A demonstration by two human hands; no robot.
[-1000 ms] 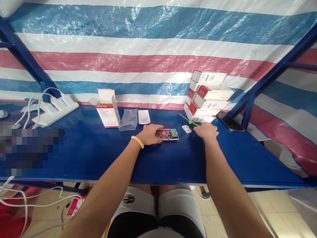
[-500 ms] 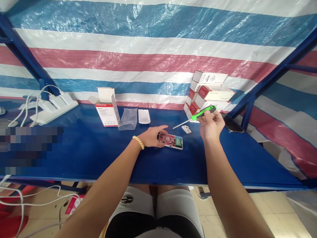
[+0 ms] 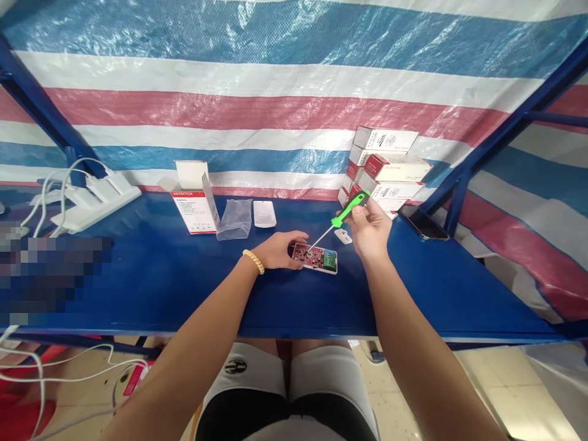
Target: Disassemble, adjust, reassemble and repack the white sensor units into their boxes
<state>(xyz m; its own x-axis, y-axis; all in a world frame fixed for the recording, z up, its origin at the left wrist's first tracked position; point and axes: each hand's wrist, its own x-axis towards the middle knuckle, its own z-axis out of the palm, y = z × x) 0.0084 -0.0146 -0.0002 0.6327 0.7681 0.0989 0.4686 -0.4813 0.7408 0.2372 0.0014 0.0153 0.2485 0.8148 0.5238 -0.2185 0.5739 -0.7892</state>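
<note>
My left hand [image 3: 283, 250] grips the left end of a white housing with a red circuit board [image 3: 315, 257] and a green part at its right end; it lies on the blue table. In my right hand [image 3: 370, 229] is a green and black screwdriver [image 3: 345, 212], slanting down to the left. Its tip is over or on the left part of the board; whether it touches a screw is too small to tell. A small white part [image 3: 343, 236] lies just beyond the housing, near the screwdriver shaft.
Behind are a white cover [image 3: 264, 214], a clear plastic bag [image 3: 235, 219] and an open detector box [image 3: 195, 208]. Stacked boxes [image 3: 390, 171] and a phone [image 3: 423, 222] are at the back right. A power strip [image 3: 96, 205] with cables sits left on the blue table [image 3: 184, 291].
My right hand has moved left and the screwdriver tip has come down to the circuit board. My left hand still holds the housing. The view has shifted slightly.
</note>
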